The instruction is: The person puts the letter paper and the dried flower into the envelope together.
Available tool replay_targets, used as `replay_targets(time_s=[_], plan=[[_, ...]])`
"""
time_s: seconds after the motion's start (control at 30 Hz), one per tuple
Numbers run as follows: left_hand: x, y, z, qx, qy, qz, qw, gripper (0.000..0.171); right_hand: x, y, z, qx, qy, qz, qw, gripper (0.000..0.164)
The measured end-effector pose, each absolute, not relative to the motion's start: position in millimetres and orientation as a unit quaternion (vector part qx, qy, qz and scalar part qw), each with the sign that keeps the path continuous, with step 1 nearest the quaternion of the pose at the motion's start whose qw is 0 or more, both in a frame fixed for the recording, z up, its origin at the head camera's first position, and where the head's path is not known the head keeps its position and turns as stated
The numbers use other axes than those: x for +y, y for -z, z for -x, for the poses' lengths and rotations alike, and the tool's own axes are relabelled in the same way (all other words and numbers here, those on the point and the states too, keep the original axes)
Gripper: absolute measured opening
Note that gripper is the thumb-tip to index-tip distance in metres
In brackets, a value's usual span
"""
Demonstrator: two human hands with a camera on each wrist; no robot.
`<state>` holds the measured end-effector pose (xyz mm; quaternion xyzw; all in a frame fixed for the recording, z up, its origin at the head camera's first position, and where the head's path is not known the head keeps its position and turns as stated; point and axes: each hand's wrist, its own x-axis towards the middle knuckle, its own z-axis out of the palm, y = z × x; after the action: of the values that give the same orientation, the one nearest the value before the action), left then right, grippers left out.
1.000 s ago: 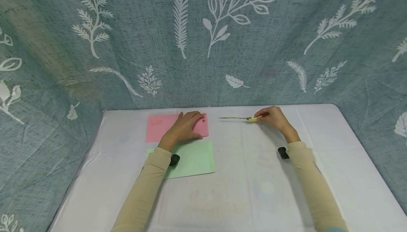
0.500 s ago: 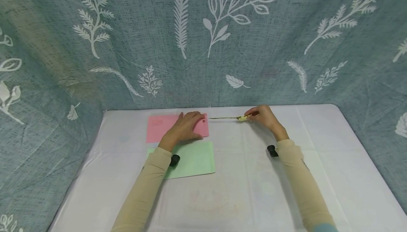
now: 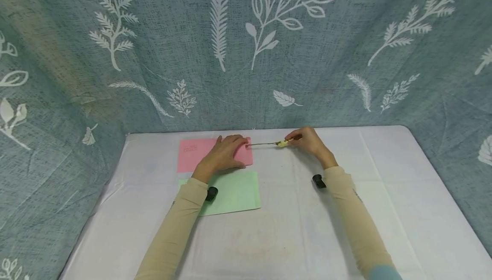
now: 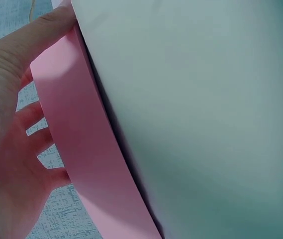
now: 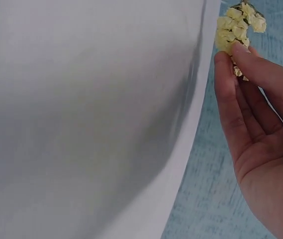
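Toward the back of the table, my left hand (image 3: 224,154) straddles the right part of a pink envelope (image 3: 190,157). In the left wrist view the thumb reaches one long edge of the pink envelope (image 4: 86,144), while the fingertips touch the opposite one. My right hand (image 3: 308,142) pinches a sprig of small pale yellow flowers (image 3: 282,143) by its bloom end. The thin brown stem (image 3: 263,144) points left, its tip overlapping the envelope's right end. Between thumb and index finger, the yellow blooms (image 5: 235,27) show up close in the right wrist view.
A light green envelope (image 3: 234,192) lies in front of the pink one, partly beneath my left forearm. White cloth covers the table (image 3: 265,246). Behind and beside it hangs a blue-green curtain (image 3: 230,96) with white leaf prints.
My right hand has moved left with the flower sprig, bringing the stem tip from right of the pink envelope to over its right end. The left hand has stayed in place.
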<state>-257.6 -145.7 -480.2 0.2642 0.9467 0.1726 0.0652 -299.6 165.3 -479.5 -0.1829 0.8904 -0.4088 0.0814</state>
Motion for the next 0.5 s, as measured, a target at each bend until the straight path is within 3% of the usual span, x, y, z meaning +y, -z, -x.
replay_targets(time_s=[0.5], plan=[[-146.1, 479.4, 257.4, 0.947, -0.168, -0.265, 0.065, 0.079, 141.2, 487.3, 299.0, 0.885, 0.400, 0.219, 0.088, 0.018]])
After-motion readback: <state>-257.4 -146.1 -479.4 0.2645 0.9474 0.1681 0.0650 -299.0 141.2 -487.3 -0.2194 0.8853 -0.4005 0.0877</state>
